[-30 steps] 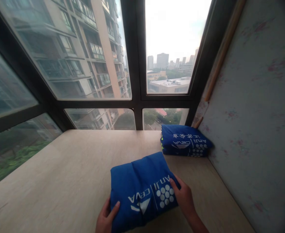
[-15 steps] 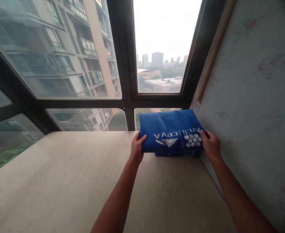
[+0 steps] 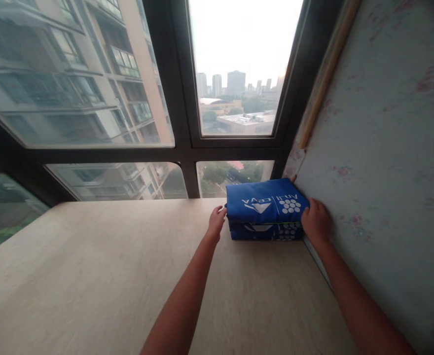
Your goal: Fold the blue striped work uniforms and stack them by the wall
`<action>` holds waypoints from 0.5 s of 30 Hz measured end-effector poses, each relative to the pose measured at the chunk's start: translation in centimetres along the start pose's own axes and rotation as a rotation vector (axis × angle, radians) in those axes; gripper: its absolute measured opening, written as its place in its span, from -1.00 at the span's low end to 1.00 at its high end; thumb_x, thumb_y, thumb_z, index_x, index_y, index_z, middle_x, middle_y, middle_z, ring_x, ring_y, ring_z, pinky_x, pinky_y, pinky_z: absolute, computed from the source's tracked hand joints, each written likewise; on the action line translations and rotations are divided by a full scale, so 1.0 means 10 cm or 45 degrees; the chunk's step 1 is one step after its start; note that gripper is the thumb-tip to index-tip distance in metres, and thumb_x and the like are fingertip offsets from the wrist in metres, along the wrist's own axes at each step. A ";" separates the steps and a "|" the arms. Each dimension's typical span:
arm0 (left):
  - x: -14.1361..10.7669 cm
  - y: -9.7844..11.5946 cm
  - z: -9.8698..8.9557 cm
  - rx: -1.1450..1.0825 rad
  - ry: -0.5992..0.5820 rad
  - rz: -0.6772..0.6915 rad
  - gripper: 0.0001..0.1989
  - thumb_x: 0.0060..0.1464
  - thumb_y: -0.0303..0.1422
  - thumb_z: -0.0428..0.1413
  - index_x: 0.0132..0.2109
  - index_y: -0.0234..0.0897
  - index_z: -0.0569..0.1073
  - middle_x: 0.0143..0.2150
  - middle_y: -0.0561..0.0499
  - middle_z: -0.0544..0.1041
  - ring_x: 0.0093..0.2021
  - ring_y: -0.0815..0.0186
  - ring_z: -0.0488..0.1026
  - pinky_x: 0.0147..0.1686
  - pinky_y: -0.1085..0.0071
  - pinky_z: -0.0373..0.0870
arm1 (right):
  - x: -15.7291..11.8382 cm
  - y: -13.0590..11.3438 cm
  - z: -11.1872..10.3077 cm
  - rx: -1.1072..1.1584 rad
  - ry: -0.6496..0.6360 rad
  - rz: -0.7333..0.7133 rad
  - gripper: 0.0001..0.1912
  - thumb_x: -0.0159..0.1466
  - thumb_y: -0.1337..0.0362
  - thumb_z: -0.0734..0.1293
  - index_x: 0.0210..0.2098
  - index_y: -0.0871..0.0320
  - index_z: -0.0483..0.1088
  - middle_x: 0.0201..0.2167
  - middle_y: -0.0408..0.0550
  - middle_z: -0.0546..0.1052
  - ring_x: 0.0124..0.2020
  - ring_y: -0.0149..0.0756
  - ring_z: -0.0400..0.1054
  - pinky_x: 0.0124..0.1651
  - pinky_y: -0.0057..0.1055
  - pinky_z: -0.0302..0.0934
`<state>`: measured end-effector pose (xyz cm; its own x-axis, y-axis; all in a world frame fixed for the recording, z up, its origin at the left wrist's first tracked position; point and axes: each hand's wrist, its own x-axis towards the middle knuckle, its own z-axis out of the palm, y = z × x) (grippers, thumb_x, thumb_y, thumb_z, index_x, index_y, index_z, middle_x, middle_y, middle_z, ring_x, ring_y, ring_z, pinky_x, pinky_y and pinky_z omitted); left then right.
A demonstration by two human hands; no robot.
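A folded blue fabric bag [image 3: 265, 197] with white, upside-down lettering and a cluster of white dots lies on top of another blue folded bag [image 3: 252, 231] with similar print. My left hand [image 3: 217, 222] is at the upper bag's left edge, fingers apart, fingertips close to or touching the side. At the right edge, my right hand [image 3: 316, 219] has its thumb against the upper bag's corner, between the stack and the wall; its other fingers are partly hidden. The stack sits in the corner by the window.
The stack rests on a wide pale wood-look surface [image 3: 128, 276]. Dark window frames [image 3: 185, 162] rise behind it, with buildings outside. On the right stands a wall with floral paper [image 3: 379, 197], and a wooden strip [image 3: 322, 84] runs up beside the window.
The upper bag has come down and away onto the lower one, whose front now shows more. My left hand has let go of its edge. The view has shifted slightly.
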<state>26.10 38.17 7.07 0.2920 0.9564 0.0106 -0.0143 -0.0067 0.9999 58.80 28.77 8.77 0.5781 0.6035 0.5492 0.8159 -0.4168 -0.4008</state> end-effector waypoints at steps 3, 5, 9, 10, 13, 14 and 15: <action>-0.38 -0.17 -0.27 0.093 0.075 -0.063 -0.63 0.24 -0.19 0.11 0.10 -0.28 0.40 0.06 -0.10 0.47 -0.05 0.23 0.48 -0.07 0.16 0.49 | -0.63 0.00 -0.04 0.160 0.166 -0.069 -0.47 0.30 0.20 0.12 0.19 0.31 0.28 0.14 0.31 0.38 0.19 0.07 0.23 0.20 0.03 0.13; -0.76 -0.30 -0.46 0.155 0.119 -0.103 -0.64 0.24 -0.11 0.08 -0.04 -0.33 0.46 -0.11 -0.08 0.53 -0.20 0.27 0.50 -0.21 0.27 0.48 | -1.20 -0.06 -0.02 0.348 0.062 -0.033 -0.47 0.31 0.09 0.11 0.12 0.28 0.34 0.06 0.29 0.43 0.11 0.06 0.30 0.16 0.01 0.19; -1.71 -0.55 -0.76 0.246 0.166 -0.146 -0.51 0.13 0.07 0.04 -0.39 -0.30 0.47 -0.45 -0.06 0.52 -0.47 0.29 0.42 -0.45 0.40 0.32 | -2.37 -0.29 0.01 0.787 -0.458 0.210 -0.52 0.27 -0.09 0.15 -0.14 0.14 0.45 -0.14 0.19 0.55 -0.14 0.00 0.45 -0.10 -0.15 0.35; -1.94 -0.61 -0.83 0.276 0.172 -0.144 -0.52 0.13 0.07 0.04 -0.42 -0.28 0.46 -0.48 -0.05 0.51 -0.47 0.29 0.41 -0.44 0.40 0.31 | -2.60 -0.35 -0.01 0.866 -0.577 0.261 -0.54 0.27 -0.12 0.16 -0.24 0.10 0.46 -0.23 0.14 0.56 -0.19 -0.02 0.46 -0.13 -0.18 0.36; -2.54 -0.75 -0.99 0.391 0.196 -0.131 -0.53 0.18 0.06 -0.03 -0.41 -0.23 0.45 -0.49 -0.03 0.49 -0.47 0.28 0.40 -0.39 0.39 0.32 | -3.13 -0.56 -0.14 1.041 -0.838 0.295 -0.52 0.28 -0.16 0.14 -0.52 0.04 0.36 -0.51 -0.01 0.49 -0.41 -0.10 0.42 -0.30 -0.27 0.32; -2.70 -0.79 -1.02 0.421 0.198 -0.129 -0.53 0.20 0.06 -0.05 -0.39 -0.22 0.45 -0.49 -0.03 0.49 -0.47 0.27 0.40 -0.39 0.39 0.32 | -3.26 -0.62 -0.19 1.081 -0.904 0.266 -0.51 0.29 -0.16 0.13 -0.56 0.03 0.32 -0.57 -0.04 0.44 -0.48 -0.14 0.38 -0.36 -0.29 0.29; -2.83 -0.83 -1.04 0.443 0.192 -0.127 -0.53 0.21 0.06 -0.08 -0.37 -0.21 0.45 -0.49 -0.04 0.49 -0.47 0.25 0.41 -0.39 0.38 0.32 | -3.37 -0.68 -0.24 1.108 -0.959 0.226 -0.49 0.29 -0.16 0.12 -0.59 0.03 0.29 -0.60 -0.07 0.40 -0.52 -0.17 0.34 -0.41 -0.31 0.26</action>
<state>8.06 14.20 -1.67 0.1316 0.9893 -0.0630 0.3399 0.0147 0.9403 33.85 9.61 -5.21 0.2907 0.9566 -0.0224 0.2709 -0.1047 -0.9569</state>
